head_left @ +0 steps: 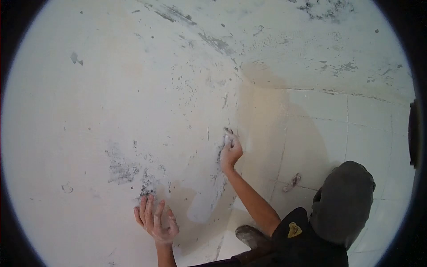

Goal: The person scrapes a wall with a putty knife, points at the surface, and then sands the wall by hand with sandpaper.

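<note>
My right hand [231, 153] is closed at the edge where the white wall meets the tiled floor, powdered with white dust. Something small pokes from its fingertips, pale with a dark end; I cannot tell what it is. A dark scraped streak [219, 153] runs beside that hand. Lower left, my left hand [156, 221] has its fingers spread, holding nothing, with white dust on the skin. Its fingertips are right at a dark worn patch [147, 189] on the wall [89, 115].
Pale floor tiles [316, 133] lie to the right, with a small reddish-white piece [292, 182] on them. A dark grey clothed knee [344, 202] and a shoe [251, 236] fill the lower right. More flaked dark marks [213, 42] run along the top.
</note>
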`<state>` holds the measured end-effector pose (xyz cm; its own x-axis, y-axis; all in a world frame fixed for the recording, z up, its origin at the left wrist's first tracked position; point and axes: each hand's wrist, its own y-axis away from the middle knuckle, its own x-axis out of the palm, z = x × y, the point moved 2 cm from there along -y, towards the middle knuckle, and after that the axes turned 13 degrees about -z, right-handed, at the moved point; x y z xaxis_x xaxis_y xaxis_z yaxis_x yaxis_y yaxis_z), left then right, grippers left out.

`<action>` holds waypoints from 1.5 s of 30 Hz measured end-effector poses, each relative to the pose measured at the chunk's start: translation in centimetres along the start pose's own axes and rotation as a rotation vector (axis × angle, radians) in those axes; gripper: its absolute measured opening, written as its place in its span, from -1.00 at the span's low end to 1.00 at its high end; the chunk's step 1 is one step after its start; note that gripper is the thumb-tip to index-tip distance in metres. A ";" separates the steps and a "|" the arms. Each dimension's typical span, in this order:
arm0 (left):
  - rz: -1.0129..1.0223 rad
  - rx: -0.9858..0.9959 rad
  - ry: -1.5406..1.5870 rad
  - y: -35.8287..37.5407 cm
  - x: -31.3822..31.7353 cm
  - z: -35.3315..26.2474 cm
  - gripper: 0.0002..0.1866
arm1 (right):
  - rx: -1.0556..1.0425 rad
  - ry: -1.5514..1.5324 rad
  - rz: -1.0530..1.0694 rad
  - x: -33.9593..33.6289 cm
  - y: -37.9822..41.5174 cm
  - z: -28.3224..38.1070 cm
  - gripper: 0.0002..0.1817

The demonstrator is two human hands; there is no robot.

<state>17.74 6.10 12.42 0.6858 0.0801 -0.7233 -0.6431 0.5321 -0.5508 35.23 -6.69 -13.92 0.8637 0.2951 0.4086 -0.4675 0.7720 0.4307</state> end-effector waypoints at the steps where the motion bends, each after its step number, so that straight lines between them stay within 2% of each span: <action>1: -0.008 0.011 0.003 -0.3 0.3 0.2 -0.59 | 0.063 -0.059 -0.114 0.6 0.1 -0.2 -0.47; 2: -0.028 0.001 0.032 -0.3 0.3 0.3 -0.60 | -0.114 0.019 -0.078 1.2 1.7 1.5 -0.44; 4: -0.042 -0.013 0.072 -0.2 0.4 0.5 -0.62 | -0.202 -0.034 0.117 2.1 6.1 5.9 -0.40; 5: -0.054 -0.007 0.073 -0.2 0.4 0.6 -0.62 | -0.204 -0.026 0.114 1.9 5.8 5.6 -0.40; 7: -0.070 -0.019 0.072 0.1 0.4 0.5 -0.63 | -0.418 -0.156 0.334 1.5 5.0 5.1 -0.36; 8: -0.072 -0.007 0.023 0.0 0.6 0.5 -0.64 | -0.405 -0.096 0.232 1.1 3.5 3.9 -0.60; 10: -0.067 0.004 -0.037 0.0 0.3 0.6 -0.65 | -0.105 0.084 0.128 -0.5 0.1 2.4 -0.62; 11: -0.071 -0.007 -0.022 -0.1 0.4 0.6 -0.64 | -0.108 0.080 0.135 0.1 -0.3 2.3 -0.62; 13: -0.072 -0.006 -0.001 -0.3 0.5 0.6 -0.64 | -0.089 0.075 -0.146 0.9 -0.5 2.1 -0.65; 14: -0.073 0.000 0.005 -0.4 0.5 0.6 -0.64 | -0.033 -0.014 -0.137 2.3 0.6 2.0 -0.69; 16: -0.067 0.002 0.007 -0.3 0.4 0.4 -0.65 | -0.019 -0.077 0.072 3.6 4.8 6.8 -0.69; 18: -0.062 0.015 0.002 -0.4 0.2 0.5 -0.65 | -0.457 -0.172 0.354 4.1 7.4 11.3 -0.68; 19: -0.061 0.008 -0.003 -0.3 0.1 0.5 -0.65 | -0.455 -0.172 0.362 4.1 6.8 10.2 -0.68; 21: -0.068 -0.006 0.012 -0.3 0.2 0.7 -0.65 | -0.628 -0.308 0.417 4.2 3.5 6.8 -0.52; 23: -0.071 -0.017 0.009 -0.3 0.0 0.8 -0.65 | -0.095 0.085 0.253 2.9 -0.7 4.9 -0.50; 24: -0.079 -0.032 0.017 -0.3 0.1 0.6 -0.65 | -0.099 0.079 0.261 3.2 -0.8 4.8 -0.50; 26: -0.087 -0.019 0.018 -0.4 0.2 0.3 -0.65 | -0.275 -0.034 0.015 3.4 -1.0 5.4 -0.59; 28: -0.078 -0.004 0.026 -0.2 -0.1 0.7 -0.66 | -0.248 -0.056 0.253 2.4 3.1 5.5 -0.59; 30: -0.065 0.008 -0.018 0.1 0.2 0.8 -0.68 | -0.688 -0.153 0.502 0.7 6.2 7.9 -0.61; 31: -0.069 0.005 -0.014 0.1 0.4 0.9 -0.68 | -0.693 -0.150 0.503 1.1 5.2 7.3 -0.61; 33: -0.113 0.031 0.002 0.2 0.5 1.1 -0.69 | -0.895 -0.345 0.602 1.9 1.4 5.3 -0.55; 34: -0.112 0.029 -0.004 0.1 0.7 1.2 -0.69 | -0.629 -0.151 0.447 2.5 -1.0 4.0 -0.57; 35: -0.107 0.032 -0.008 0.2 0.6 1.1 -0.70 | -0.400 0.045 0.331 3.0 -3.3 5.7 -0.62; 36: -0.103 0.034 -0.013 0.3 0.4 0.9 -0.70 | -0.504 -0.101 0.182 4.5 -5.0 4.5 -0.63; 37: -0.106 0.038 -0.019 0.2 0.4 0.7 -0.70 | -0.502 -0.109 0.181 4.2 -3.8 4.6 -0.63; 39: -0.091 0.049 -0.045 0.1 0.6 0.7 -0.71 | -0.522 -0.145 0.403 2.1 1.0 5.5 -0.58; 42: -0.119 0.041 -0.051 0.5 0.9 1.1 -0.72 | -0.901 -0.356 1.012 -1.1 6.9 8.2 -0.58; 45: -0.113 0.015 -0.045 1.1 0.9 1.4 -0.74 | -1.013 -0.244 0.972 1.7 1.0 3.1 -0.52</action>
<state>18.17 7.91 11.75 0.7685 0.0570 -0.6373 -0.5561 0.5523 -0.6211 35.67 -7.13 -10.27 0.1806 0.9097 0.3738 -0.4211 0.4150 -0.8065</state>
